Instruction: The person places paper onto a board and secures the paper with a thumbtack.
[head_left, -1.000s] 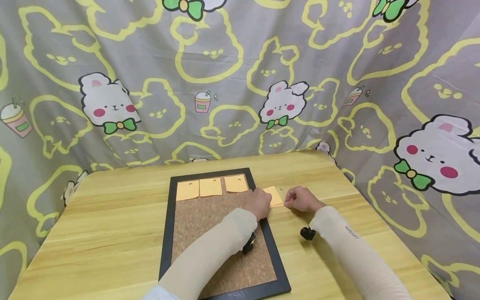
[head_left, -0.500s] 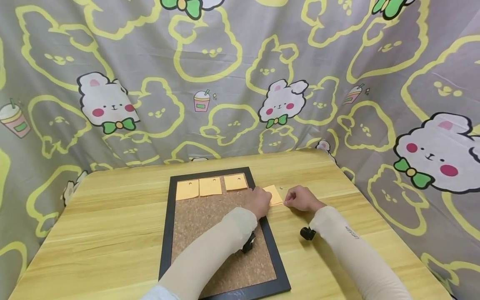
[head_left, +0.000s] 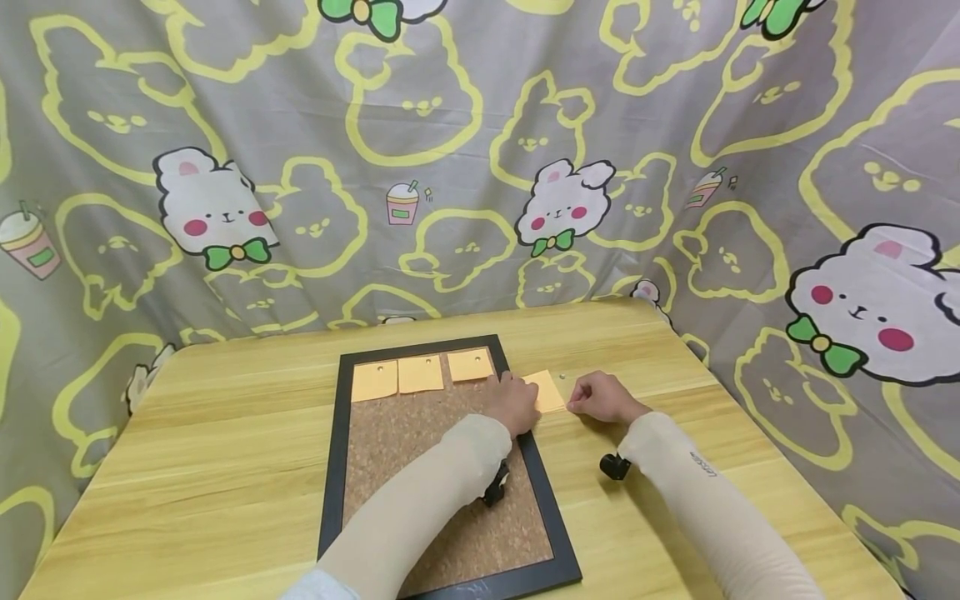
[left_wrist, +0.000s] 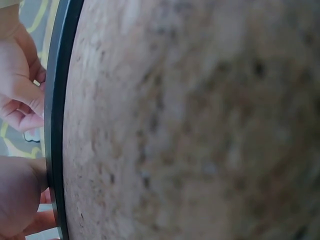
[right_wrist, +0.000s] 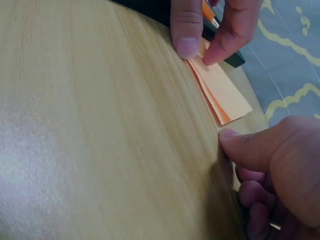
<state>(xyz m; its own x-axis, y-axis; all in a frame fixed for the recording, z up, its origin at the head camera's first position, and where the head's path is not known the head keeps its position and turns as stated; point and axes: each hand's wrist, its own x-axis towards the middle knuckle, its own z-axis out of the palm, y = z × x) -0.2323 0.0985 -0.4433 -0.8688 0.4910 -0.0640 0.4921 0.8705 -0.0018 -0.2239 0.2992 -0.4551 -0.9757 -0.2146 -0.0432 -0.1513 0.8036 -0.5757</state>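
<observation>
Hanging at the back and sides, a grey curtain (head_left: 450, 187) with yellow outlines, white rabbits and drink cups fills most of the head view. Below it, a wood-grain table (head_left: 202, 467). On that, a cork board (head_left: 390, 433) in a black frame (head_left: 549, 504), lying flat (the left wrist camera gets mostly blurred cork). Two beige sleeves, left (head_left: 420, 508) and right (head_left: 705, 500), reach in from the near side, the left one crossing the board.

Left hand (head_left: 514, 406): over the board's right edge, thumb and a finger pinching one end of the orange note stack. Right hand (head_left: 606, 398): on the table's right part, fingers curled in, thumb tip just beside the stack's free corner; cannot tell whether it grips a note edge. Black wrist devices, left (head_left: 493, 490) and right (head_left: 615, 467), sit under the wrists.

Orange note stack (right_wrist: 225, 95): on the table just right of the frame, between the hands, layers slightly fanned. Three orange notes along the board's top: left (head_left: 375, 382), middle (head_left: 421, 376), right (head_left: 469, 367), each with a small pin (head_left: 380, 368) near its upper edge. Smallest: a pin-like bit (head_left: 562, 377) on the table, beyond the stack.
</observation>
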